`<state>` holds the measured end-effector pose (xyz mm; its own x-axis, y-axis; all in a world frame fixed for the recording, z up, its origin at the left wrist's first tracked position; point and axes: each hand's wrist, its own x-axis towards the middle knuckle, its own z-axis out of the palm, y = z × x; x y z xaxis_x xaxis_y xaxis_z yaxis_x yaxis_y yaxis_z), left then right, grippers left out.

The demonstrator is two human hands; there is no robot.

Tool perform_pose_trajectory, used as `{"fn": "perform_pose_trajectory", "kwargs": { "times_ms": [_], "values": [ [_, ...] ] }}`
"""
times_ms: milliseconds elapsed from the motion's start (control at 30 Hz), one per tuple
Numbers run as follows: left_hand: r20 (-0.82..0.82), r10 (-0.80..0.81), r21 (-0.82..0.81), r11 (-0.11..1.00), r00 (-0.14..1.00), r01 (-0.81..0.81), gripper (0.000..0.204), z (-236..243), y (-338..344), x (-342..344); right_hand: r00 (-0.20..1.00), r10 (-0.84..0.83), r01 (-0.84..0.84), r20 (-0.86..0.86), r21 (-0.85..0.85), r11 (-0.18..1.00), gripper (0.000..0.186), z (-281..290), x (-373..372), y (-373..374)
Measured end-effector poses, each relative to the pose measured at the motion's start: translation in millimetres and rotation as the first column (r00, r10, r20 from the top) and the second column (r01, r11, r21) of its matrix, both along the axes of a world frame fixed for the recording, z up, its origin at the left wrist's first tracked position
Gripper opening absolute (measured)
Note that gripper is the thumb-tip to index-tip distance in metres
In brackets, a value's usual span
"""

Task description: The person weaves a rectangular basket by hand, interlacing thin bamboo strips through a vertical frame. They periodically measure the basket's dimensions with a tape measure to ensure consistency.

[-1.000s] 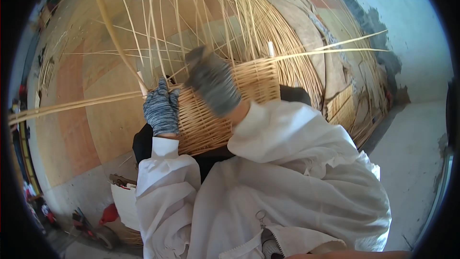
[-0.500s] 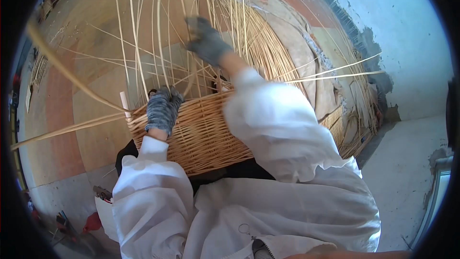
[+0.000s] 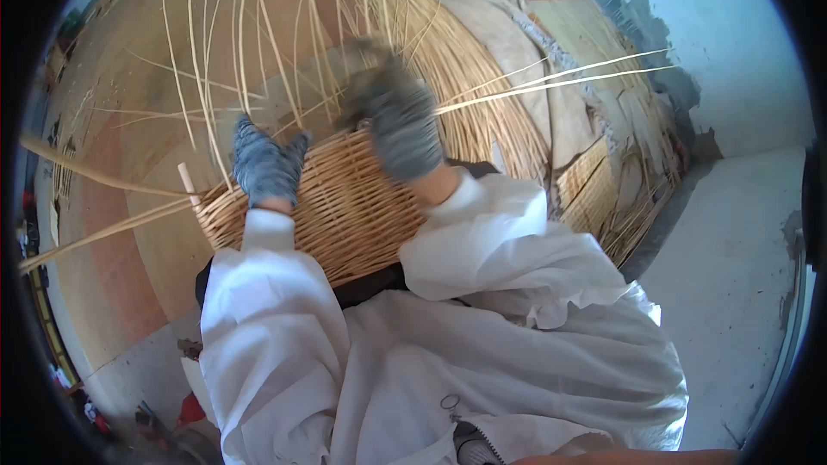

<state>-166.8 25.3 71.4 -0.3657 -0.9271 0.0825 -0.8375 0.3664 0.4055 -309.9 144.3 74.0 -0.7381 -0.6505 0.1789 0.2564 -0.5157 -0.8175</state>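
Tan wicker basketwork (image 3: 345,207), closely woven and slightly tilted, sits before a person in a white, loose-sleeved garment (image 3: 284,319), with black material (image 3: 370,286) showing along its lower edge at the lap. The left hand (image 3: 265,168), in a grey streaked knit glove, lies over the upper edge near the left end, fingers pointing away and close together, thumb spread well apart from them; whether the fingertips touch a rod cannot be told. The right hand (image 3: 398,125), in a matching glove, is blurred at the upper edge farther right, and what its fingers pinch, if anything, cannot be made out.

Thin, pale, upright rods (image 3: 242,60) fan out beyond the weave. Near its left corner stands a short, pale, round peg (image 3: 189,182), beside a thicker, curved, tan rod (image 3: 69,159) and long, straight, yellowish rods (image 3: 103,231) reaching left. Two slender, pale rods (image 3: 551,86) extend to the right, over a large sheaf of straw-coloured rods (image 3: 474,69) on the floor. Crumpled brown cloth (image 3: 568,116) and a flat, tan, slatted piece (image 3: 581,181) lie past it, near a whitish, patched wall (image 3: 732,86).
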Motion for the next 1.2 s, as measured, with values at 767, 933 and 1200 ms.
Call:
{"fn": "perform_pose_trajectory", "kwargs": {
  "times_ms": [767, 933, 1200],
  "values": [
    [-0.856, -0.151, -0.109, 0.988, 0.495, 0.113, 0.036, -35.4, 45.4, 93.3, 0.766, 0.369, 0.009, -0.526, 0.583, 0.812, 0.024, 33.1, 11.1, 18.6],
    [-0.706, 0.075, -0.029, 0.990, 0.705, -0.135, 0.039, -53.5, -1.2, 163.0, -0.650, 0.430, 0.114, -0.627, 0.478, 0.871, 0.017, 27.8, 137.2, -159.3],
    [-0.783, 0.123, 0.182, 0.983, 0.609, 0.034, 0.035, -70.9, -31.2, 177.1, -0.654, 0.734, 0.622, 0.183, 0.682, 0.385, 0.026, -123.1, 99.4, -323.0]
  ]
}}
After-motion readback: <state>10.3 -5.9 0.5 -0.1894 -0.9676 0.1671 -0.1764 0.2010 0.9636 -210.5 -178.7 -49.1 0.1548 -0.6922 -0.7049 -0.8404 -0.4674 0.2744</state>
